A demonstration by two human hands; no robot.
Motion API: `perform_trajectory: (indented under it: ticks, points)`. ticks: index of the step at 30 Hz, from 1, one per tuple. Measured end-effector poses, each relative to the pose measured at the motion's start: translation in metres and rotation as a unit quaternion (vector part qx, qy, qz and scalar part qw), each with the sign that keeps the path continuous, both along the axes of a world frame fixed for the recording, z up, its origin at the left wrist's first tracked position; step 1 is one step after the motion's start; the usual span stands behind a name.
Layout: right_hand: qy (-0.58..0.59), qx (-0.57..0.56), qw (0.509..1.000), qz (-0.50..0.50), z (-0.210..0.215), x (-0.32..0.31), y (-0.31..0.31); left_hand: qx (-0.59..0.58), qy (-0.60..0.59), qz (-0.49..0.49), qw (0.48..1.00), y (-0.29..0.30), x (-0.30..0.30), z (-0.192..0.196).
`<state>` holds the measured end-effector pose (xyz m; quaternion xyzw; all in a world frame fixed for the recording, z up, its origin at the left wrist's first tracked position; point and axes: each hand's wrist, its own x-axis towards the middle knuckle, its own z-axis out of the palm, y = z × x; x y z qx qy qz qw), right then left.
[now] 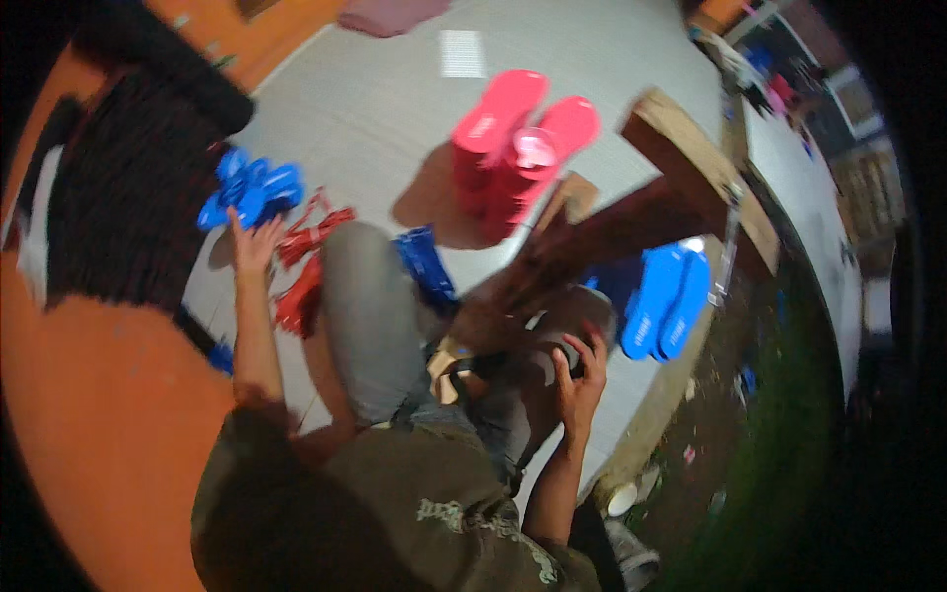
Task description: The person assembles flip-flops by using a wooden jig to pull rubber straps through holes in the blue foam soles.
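Observation:
My left hand (254, 242) reaches with spread fingers to the near edge of a pile of blue rubber pieces (252, 187), which look like sandal straps. Whether the fingertips touch the pile, I cannot tell. My right hand (582, 375) is over my right knee, its fingers apart and loosely bent, with nothing seen in it. Between my legs a wooden stand (631, 222) leans up to the right, topped by a thick wooden block (705, 178). Beside my left knee lie red straps (311, 232), and a dark blue bundle (426, 266) is between the knees.
Tall stacks of pink sandal soles (503, 104) stand ahead on the pale tiled floor (365, 118). Blue soles (656, 306) lie right of the stand. A dark woven mat (128, 197) is at the left. Past the floor's right edge is darker ground with litter.

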<state>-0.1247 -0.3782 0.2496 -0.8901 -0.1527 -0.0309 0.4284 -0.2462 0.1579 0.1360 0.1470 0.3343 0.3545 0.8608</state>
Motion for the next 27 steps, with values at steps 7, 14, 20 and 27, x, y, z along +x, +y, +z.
perform_trajectory:
  ticks: [7,14,20,27]
  points:
    - [-0.066,-0.202,0.929,-0.302,-0.042,0.128,-0.081,0.394,0.160,0.062,0.903,-0.159,0.053,0.084]
    - [0.020,-0.096,0.934,-0.343,-0.048,0.127,-0.078,0.498,0.110,-0.320,0.798,-0.304,0.100,0.127]
    - [0.132,0.063,0.977,-0.155,0.024,-0.024,-0.006,0.536,0.049,-0.420,0.731,-0.405,0.137,0.127]
    - [0.155,0.421,0.891,-0.066,0.073,0.002,-0.001,0.511,-0.060,-0.502,0.695,-0.370,0.129,0.179]
